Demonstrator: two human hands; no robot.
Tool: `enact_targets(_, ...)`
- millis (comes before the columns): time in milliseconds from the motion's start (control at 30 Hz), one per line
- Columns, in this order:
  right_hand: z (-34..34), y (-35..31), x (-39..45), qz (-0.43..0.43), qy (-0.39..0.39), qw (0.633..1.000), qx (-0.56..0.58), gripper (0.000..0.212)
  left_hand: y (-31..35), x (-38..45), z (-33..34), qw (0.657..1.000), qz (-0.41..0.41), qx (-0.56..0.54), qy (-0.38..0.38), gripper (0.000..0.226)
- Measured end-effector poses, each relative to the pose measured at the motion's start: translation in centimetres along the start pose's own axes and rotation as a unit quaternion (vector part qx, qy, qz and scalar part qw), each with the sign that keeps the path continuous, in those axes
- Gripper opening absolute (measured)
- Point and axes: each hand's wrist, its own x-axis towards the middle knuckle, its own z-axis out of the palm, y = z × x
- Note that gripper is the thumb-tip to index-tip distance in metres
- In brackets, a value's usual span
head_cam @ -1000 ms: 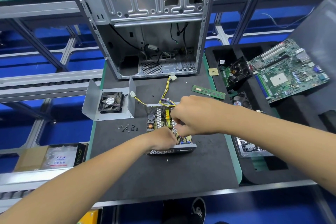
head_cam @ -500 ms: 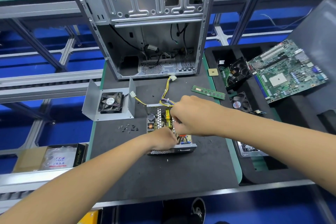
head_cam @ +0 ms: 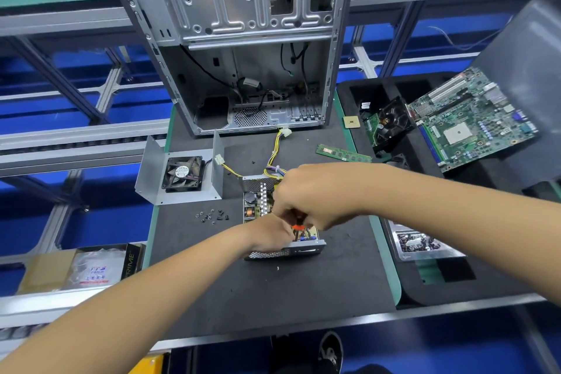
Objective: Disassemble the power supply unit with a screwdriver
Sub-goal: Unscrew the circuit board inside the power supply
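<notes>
Head view: open PSU (head_cam: 280,222) on tabletop (head_cam: 273,297), under both hands. Right hand (head_cam: 315,194) fingers curled round orange-handled screwdriver (head_cam: 298,223), left hand (head_cam: 270,237) steadying PCB, finger pose hidden. Looks like board screws coming out; next needs lifting PCB free.

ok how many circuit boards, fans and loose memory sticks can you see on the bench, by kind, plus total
circuit boards: 2, the motherboard and the board inside the power supply unit
fans: 2, the fan in the metal cover and the black cooler fan
memory sticks: 1, the memory stick
total: 5
</notes>
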Motion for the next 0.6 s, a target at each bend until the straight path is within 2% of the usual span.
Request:
enact_targets(67,-0.2,0.2,-0.2,0.003,-0.004,0.999,0.033,0.018,0.0,0.1,0.1,1.0,0.02,-0.005,0.006,0.036)
enact_targets(167,0.5,-0.3,0.2,0.018,0.011,0.999,0.038,0.005,-0.1,-0.1,0.2,0.997,0.068,-0.01,0.016,0.031)
enact_targets(233,0.8,-0.6,0.4,0.064,0.015,0.998,0.021,0.026,-0.2,0.2,0.0,0.999,0.051,0.001,-0.002,0.031)
enact_targets(333,0.8,-0.8,0.4,0.102,0.02,0.994,-0.014,0.024,0.2,0.3,0.1,1.0,0.017,0.012,-0.012,0.032)
enact_targets(433,0.7,-1.1,0.3,0.094,-0.001,0.995,0.009,0.019,0.5,0.1,0.2,1.0,0.026,0.006,0.002,0.02)
enact_targets(600,0.1,-1.4,-0.3,0.075,0.004,0.997,0.027,0.019,1.0,-0.5,-0.2,0.998,0.049,0.041,-0.022,0.017)
